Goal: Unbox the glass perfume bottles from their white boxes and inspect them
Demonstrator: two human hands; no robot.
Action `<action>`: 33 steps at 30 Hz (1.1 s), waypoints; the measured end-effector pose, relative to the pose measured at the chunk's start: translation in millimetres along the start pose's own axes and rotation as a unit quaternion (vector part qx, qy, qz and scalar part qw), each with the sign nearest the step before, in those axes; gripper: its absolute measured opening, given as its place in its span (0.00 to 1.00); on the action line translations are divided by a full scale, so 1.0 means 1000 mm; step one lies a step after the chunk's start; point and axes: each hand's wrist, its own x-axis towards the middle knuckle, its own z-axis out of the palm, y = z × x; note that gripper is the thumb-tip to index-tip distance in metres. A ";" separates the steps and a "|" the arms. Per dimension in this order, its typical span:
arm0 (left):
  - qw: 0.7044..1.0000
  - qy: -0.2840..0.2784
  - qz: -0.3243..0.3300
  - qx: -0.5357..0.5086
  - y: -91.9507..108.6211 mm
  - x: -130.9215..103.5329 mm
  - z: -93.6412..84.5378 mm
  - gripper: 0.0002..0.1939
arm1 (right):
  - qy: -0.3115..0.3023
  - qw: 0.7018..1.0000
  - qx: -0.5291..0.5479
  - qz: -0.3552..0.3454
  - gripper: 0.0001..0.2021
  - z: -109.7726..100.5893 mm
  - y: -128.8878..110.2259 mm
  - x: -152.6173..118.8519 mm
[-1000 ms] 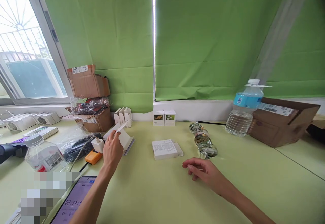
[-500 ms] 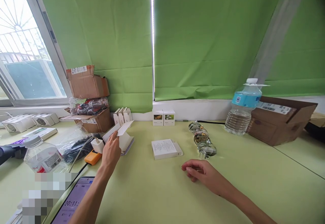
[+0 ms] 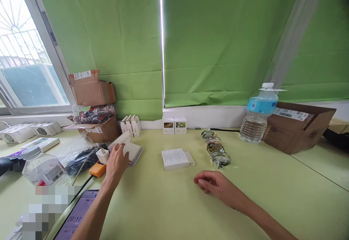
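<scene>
My left hand (image 3: 116, 163) reaches over a stack of white folded paper cartons or sheets (image 3: 133, 152). Its fingers are spread and rest at the raised white flap (image 3: 123, 137); no firm grip on it shows. My right hand (image 3: 208, 182) lies on the table with fingers loosely curled together, holding nothing visible. Nearest to it are a flat white box with small print (image 3: 174, 158), one end flap out, and a row of clear-wrapped round packets (image 3: 220, 158). Two small white boxes with plant pictures (image 3: 174, 126) stand upright by the wall.
Left of my left hand are a white charger (image 3: 103, 156), an orange plug block (image 3: 97, 169), a bottle (image 3: 45, 167) and a phone (image 3: 79, 214). Narrow white cartons (image 3: 131, 126) stand behind, beside stacked cardboard boxes (image 3: 92, 91). A large water bottle (image 3: 256, 118) and open carton (image 3: 297, 131) stand right.
The white sheet that my left hand held raised is lowered toward the stack, and its fingers have spread. My right hand stays in place. The view has shifted slightly.
</scene>
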 end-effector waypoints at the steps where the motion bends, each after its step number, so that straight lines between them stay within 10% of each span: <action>1: 1.000 0.007 -0.005 0.003 0.000 0.000 -0.001 0.20 | 0.000 1.000 0.001 -0.001 0.19 0.000 0.001 0.000; 15: 0.991 0.106 0.067 0.043 0.024 -0.003 -0.025 0.18 | 0.009 1.000 -0.016 -0.006 0.17 0.002 -0.005 -0.002; 26: 0.980 -0.132 0.145 0.042 0.032 -0.013 -0.011 0.20 | -0.003 0.999 -0.042 -0.010 0.16 0.001 -0.005 -0.003; 33: 0.977 -0.163 0.101 0.091 0.026 -0.013 -0.007 0.14 | 0.000 0.999 -0.048 -0.005 0.16 0.001 -0.004 -0.003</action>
